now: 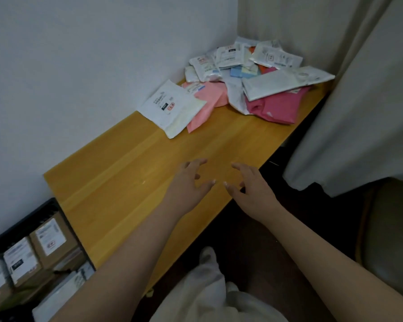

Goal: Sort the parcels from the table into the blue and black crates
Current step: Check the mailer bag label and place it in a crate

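A yellow wooden counter [126, 182] runs from lower left toward the upper right of the frame, set against a pale wall with a light curtain [358, 112] hanging at the right. Just below the centre, the left hand [191, 182] and the right hand [249, 189] hover side by side over bare wood, the fingers [197, 162] of each spread and loosely bent, holding nothing. Well beyond them, in the upper right, lies the heap of parcels [254, 77]: white mailers, pink and magenta bags, some blue and orange underneath, with one white mailer [172, 108] lying nearest the hands. At the lower left a black crate [26, 219] holds labelled cardboard boxes [51, 238]; no blue crate shows here. The risks, as I judge them: the slick bags overlap, so pulling one could drag neighbours off the counter's right edge toward the curtain; and with the crate low and away from the heap, a carried parcel may slip or land in the wrong crate.
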### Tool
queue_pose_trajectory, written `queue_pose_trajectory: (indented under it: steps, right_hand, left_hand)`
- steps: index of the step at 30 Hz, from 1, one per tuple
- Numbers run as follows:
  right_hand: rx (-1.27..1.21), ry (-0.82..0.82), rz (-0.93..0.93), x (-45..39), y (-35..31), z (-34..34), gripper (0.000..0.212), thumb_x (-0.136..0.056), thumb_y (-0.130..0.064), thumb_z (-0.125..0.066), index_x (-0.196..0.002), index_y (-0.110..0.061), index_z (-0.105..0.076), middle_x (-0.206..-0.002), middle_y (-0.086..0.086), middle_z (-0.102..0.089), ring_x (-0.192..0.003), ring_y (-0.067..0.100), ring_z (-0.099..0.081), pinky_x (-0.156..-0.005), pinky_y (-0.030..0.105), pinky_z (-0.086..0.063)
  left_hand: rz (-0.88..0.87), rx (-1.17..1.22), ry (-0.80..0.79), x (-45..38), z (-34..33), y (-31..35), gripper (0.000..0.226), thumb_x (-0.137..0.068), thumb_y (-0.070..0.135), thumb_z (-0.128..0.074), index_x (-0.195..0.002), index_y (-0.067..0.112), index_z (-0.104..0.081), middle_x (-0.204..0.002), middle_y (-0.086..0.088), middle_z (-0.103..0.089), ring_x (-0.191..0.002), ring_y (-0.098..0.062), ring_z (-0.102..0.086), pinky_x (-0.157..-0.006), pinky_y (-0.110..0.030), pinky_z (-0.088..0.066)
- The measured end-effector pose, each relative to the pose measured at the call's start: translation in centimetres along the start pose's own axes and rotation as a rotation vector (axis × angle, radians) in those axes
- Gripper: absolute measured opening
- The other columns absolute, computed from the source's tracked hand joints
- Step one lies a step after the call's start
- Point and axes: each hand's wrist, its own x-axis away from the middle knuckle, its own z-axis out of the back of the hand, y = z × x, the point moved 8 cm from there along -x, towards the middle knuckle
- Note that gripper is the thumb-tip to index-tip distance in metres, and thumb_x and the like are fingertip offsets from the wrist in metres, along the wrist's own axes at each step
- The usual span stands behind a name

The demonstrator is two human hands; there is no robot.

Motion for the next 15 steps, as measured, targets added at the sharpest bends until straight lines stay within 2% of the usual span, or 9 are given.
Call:
queue_pose_trajectory:
  steps: [6,11,15]
  right_hand:
    - [0.009,-0.04,-0.059,-6.4,4.1,1.3,0.062,-0.096,-0.046,-0.052,-0.15,-0.03,-0.027,-0.147,-0.002,-0.031,-0.119,0.016,-0.05,-0.088,0.027,-0.047]
    - [0.027,-0.052,-0.134,-13.1,7.6,3.6,0.064,-0.095,-0.048,-0.052,-0.151,-0.03,-0.026,-0.147,-0.001,-0.032,-0.122,0.017,-0.049,-0.092,0.032,-0.048]
    - [-0.002,0.035,-0.156,-17.7,9.2,6.5,0.063,-0.094,-0.045,-0.055,-0.149,-0.029,-0.03,-0.144,0.0,-0.036,-0.119,0.016,-0.049,-0.094,0.035,-0.049]
  left_hand:
    - [0.059,0.036,-0.027,-7.7,-2.9,-1.0,0.057,-0.09,0.043,-0.064,-0.141,0.03,-0.043,-0.137,0.0,-0.046,-0.106,-0.009,-0.056,-0.087,-0.031,-0.052]
    - [0.114,0.075,-0.082,-15.4,-5.1,-0.9,0.058,-0.089,0.043,-0.064,-0.142,0.031,-0.042,-0.141,0.0,-0.043,-0.113,-0.011,-0.054,-0.088,-0.028,-0.05]
    - [0.091,0.085,-0.088,-20.5,-6.2,0.4,0.06,-0.089,0.042,-0.064,-0.143,0.03,-0.04,-0.142,-0.001,-0.039,-0.121,-0.015,-0.05,-0.09,-0.027,-0.046]
